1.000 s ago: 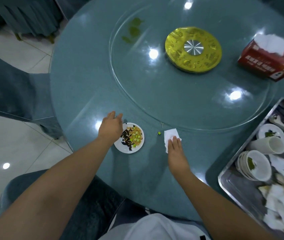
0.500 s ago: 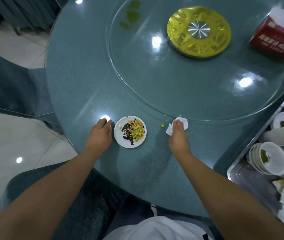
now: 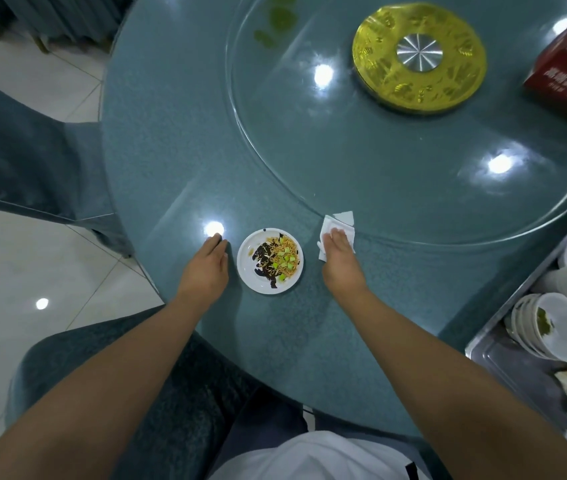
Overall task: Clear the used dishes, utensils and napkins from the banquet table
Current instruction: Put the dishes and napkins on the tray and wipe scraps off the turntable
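Observation:
A small white plate (image 3: pixel 257 282) with leftover noodles, green bits and dark sauce sits near the front edge of the round teal table (image 3: pixel 171 161). My left hand (image 3: pixel 207 268) lies flat on the table just left of the plate, not touching it. My right hand (image 3: pixel 339 258) presses with straight fingers on a white napkin (image 3: pixel 340 221) to the right of the plate, at the rim of the glass turntable (image 3: pixel 379 168). The green food scrap is no longer visible.
A metal tray (image 3: pixel 503 362) at the right holds stacked white bowls (image 3: pixel 548 327), cups and crumpled napkins. A gold disc (image 3: pixel 418 53) marks the turntable's centre, with a red tissue box (image 3: pixel 566 77) beyond it. Covered chairs stand at the left (image 3: pixel 29 161) and below me.
My right hand slid the napkin left toward the plate, over the green scrap. My left hand moved off the plate's rim to the table beside it. The view shifted closer.

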Demonstrator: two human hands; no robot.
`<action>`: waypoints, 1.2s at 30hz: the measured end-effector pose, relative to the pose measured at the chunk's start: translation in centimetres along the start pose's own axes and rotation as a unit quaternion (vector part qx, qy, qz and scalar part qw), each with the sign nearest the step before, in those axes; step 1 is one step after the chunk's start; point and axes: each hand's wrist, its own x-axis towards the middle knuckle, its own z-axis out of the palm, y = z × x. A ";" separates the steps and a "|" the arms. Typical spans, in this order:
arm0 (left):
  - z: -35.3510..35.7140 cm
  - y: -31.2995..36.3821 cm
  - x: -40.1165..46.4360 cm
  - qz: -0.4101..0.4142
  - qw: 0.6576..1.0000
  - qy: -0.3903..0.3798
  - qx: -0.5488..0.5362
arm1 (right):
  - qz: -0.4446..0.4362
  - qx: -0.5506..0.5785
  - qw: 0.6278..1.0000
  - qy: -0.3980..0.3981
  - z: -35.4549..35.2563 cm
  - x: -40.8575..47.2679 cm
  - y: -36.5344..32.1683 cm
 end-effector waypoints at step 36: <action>-0.7 0.9 -2.1 0.064 0.989 0.066 -0.119 | -0.140 -0.221 0.958 -0.119 -1.0 -2.4 1.8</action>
